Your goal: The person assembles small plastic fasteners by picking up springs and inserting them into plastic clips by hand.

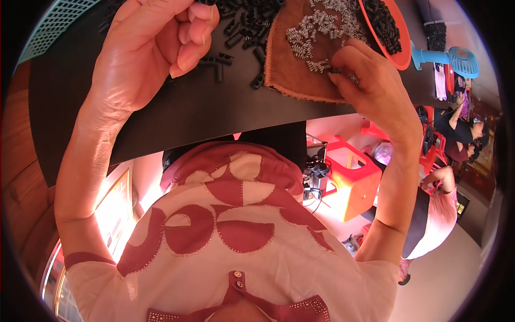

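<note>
My left hand [147, 56] is raised over the table's left part with its fingers curled. A small black plastic piece [206, 1] shows at its fingertips, mostly cut off by the top edge. My right hand [373, 80] reaches down to the brown cloth [284, 70], thumb and forefinger pinched together at the near side of a pile of small metal coil springs [303, 43]. What lies between those fingertips is too small to make out. Loose black tube-shaped plastic pieces [233, 40] are scattered between my hands.
An orange-red bowl [406, 48] of black pieces stands beyond my right hand, beside a small blue fan [462, 61]. A teal plastic basket [48, 35] is at the far left. Below the dark table [161, 121] is a red stool [357, 180]. Other people sit at the right.
</note>
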Demonstrator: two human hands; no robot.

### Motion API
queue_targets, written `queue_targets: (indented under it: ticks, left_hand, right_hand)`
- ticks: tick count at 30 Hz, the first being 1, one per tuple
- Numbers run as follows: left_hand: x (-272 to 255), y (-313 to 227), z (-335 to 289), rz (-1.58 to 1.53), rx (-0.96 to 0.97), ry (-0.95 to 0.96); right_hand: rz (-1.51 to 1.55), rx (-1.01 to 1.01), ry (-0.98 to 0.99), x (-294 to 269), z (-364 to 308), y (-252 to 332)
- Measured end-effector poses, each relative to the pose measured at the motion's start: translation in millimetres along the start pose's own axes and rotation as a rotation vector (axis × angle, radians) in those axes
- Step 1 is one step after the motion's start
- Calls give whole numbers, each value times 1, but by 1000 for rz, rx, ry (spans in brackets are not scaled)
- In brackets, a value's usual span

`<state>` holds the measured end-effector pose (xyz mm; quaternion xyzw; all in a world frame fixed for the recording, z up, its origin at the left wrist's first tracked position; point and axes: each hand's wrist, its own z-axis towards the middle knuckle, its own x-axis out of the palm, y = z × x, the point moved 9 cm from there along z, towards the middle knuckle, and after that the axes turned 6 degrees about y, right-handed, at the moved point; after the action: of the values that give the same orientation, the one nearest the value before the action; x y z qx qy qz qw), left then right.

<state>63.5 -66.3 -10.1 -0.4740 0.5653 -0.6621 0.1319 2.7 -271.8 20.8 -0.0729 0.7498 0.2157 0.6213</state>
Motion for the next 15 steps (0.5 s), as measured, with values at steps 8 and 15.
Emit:
queue_targets:
  ticks: [8, 15]
  left_hand:
    - [9, 10, 3, -85, 28, 142]
    - [5, 26, 1, -222, -172, 59]
  right_hand:
    - [510, 142, -151, -10, 15, -13]
    - [1085, -182, -434, -22, 60, 54]
